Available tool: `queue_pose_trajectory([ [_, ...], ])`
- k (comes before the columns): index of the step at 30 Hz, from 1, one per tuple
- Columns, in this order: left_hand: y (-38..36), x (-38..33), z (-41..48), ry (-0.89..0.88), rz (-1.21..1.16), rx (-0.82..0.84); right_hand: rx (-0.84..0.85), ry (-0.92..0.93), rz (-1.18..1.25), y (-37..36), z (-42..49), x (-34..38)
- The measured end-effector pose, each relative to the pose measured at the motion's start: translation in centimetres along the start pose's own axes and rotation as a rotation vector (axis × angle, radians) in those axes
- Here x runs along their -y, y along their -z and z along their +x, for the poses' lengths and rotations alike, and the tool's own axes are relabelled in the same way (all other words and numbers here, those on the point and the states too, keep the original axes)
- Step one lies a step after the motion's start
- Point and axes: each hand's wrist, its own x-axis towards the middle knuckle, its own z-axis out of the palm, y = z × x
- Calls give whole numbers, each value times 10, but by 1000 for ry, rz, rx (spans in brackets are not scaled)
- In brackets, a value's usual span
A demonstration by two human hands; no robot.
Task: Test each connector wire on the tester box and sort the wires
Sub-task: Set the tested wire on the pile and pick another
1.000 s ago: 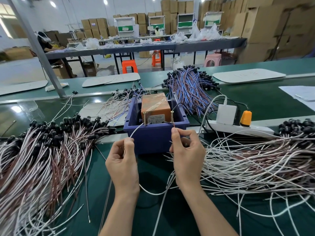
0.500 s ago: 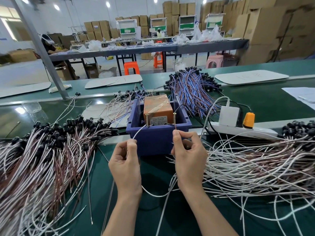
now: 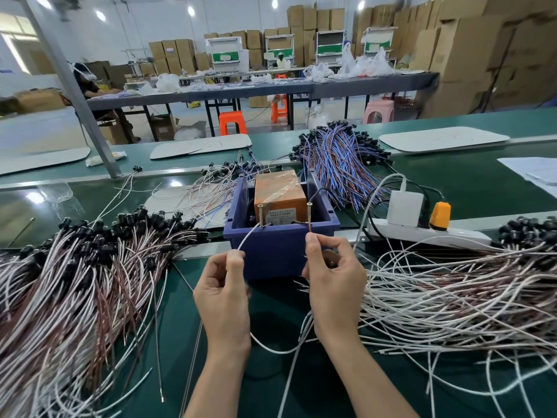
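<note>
Sitting in blue bin (image 3: 271,250): orange tester box (image 3: 278,191); white wire (image 3: 247,239) touching screw (image 3: 260,214).

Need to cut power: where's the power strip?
In the head view the white power strip lies right of the blue bin, beyond the right-hand wire pile, holding a white adapter and orange plug.

A long grey table (image 3: 271,92) on dark legs runs across at 12 o'clock. Two orange plastic stools (image 3: 232,123) and a pink plastic stool (image 3: 379,111) stand by it on the pale floor (image 3: 45,128). Stacked brown cardboard boxes (image 3: 470,55) line the far side from 12 to 2 o'clock, behind white-and-green shelf stations (image 3: 227,52). A slanted grey metal post (image 3: 69,86) rises at 10 o'clock. Round ceiling lights (image 3: 100,15) glow above the white wall (image 3: 120,34), and a bright window (image 3: 15,34) shows at 9 o'clock.
</note>
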Motion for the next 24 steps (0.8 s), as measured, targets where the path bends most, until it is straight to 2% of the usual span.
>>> queue_pose_trajectory([
  [9, 0, -5, -1, 24, -47, 19, 9, 31, -17, 0, -3, 4],
  [15, 0, -7, -2, 5, -87, 29, 151, 353, -216, -6, -17, 9],
  [17, 1, -8, -2, -4, -98, 25, 152, 405, -258, -5, -15, 9],
  [22, -2, -8, -3, -29, -56, 17, 71, 137, -150, 4, 1, 13],
  [24, -1, -6, -4, -42, -10, -2, 38, 95, -145, 8, 7, 11],
])
